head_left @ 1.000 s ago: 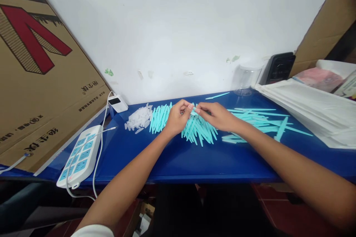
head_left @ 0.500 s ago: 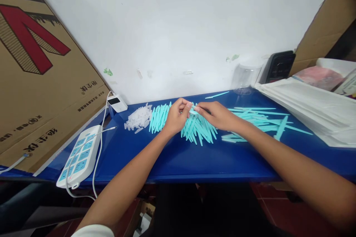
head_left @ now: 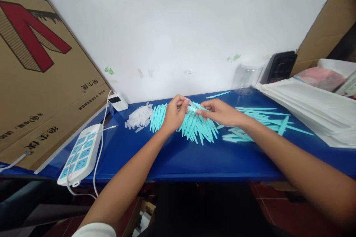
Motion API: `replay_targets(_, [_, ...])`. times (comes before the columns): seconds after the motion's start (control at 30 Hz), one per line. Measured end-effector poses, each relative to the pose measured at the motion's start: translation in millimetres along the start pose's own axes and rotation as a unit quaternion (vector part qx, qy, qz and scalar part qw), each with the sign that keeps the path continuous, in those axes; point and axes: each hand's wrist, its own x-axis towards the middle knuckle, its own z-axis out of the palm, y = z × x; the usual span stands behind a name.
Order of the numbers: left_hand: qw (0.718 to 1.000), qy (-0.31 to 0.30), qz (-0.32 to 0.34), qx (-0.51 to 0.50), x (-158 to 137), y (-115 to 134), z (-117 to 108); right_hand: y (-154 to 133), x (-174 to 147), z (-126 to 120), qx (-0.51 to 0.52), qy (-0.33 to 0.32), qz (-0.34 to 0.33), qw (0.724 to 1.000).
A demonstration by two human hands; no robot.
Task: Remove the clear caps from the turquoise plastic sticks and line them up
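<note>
My left hand (head_left: 175, 113) pinches a small translucent cap (head_left: 191, 104) between thumb and forefinger. Close by on its right, my right hand (head_left: 218, 113) is closed on a slim teal stick that looks like an eyebrow razor (head_left: 194, 109), its end meeting the cap. Whether the cap sits over the end I cannot tell. Under both hands lies a heap of teal razors (head_left: 197, 129), with a neater row (head_left: 158, 117) left of it. Loose translucent caps (head_left: 139, 116) form a pile further left. More teal razors (head_left: 260, 118) lie beyond my right wrist.
A single razor (head_left: 218, 94) lies near the wall. A clear jar (head_left: 247, 77), a dark phone-like device (head_left: 280, 66) and white bags (head_left: 300, 107) stand at right. On the left are a power strip (head_left: 80, 155), a small white device (head_left: 118, 102) and a large carton (head_left: 41, 81).
My hands have drawn slightly apart, the right one shifting right. More of the cap and razor now shows between the fingers.
</note>
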Motion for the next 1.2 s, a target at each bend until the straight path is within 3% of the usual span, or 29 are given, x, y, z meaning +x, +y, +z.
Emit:
replay_targets(0.1, [0.995, 0.069, 0.006, 0.071, 8, -2, -16, -3, -1, -5, -0.039, 0.034, 0.025, 0.998])
replay_targets(0.17, [0.980, 0.098, 0.008, 0.175, 13, 0, -31, -6, -1, -7, -0.047, 0.049, 0.068, 0.995])
replay_targets(0.3, [0.898, 0.068, -0.025, 0.434, 17, 5, -55, -5, -1, -7, -0.015, 0.054, 0.151, 0.987])
replay_targets(0.4, [0.844, 0.038, -0.062, 0.532, 17, 6, -61, 1, 2, -5, -0.034, 0.068, 0.167, 0.983])
replay_targets(0.53, [0.822, 0.006, -0.067, 0.565, 15, 2, -57, 11, 5, 0, -0.097, 0.075, 0.177, 0.977])
replay_targets(0.73, [0.807, -0.014, -0.073, 0.586, 14, -1, -58, 15, 5, 6, -0.074, 0.069, 0.196, 0.975])
replay_targets(0.87, [0.797, -0.028, -0.085, 0.598, 19, 3, -77, 9, 4, 3, -0.063, 0.097, 0.217, 0.969])
replay_targets(1.07, [0.770, -0.075, -0.075, 0.630, 27, 0, -115, -3, 2, -1, 0.045, 0.085, 0.214, 0.972])
replay_targets(1.2, [0.776, -0.098, -0.059, 0.620, 23, -18, -135, 5, 3, -12, -0.030, 0.117, 0.202, 0.972])
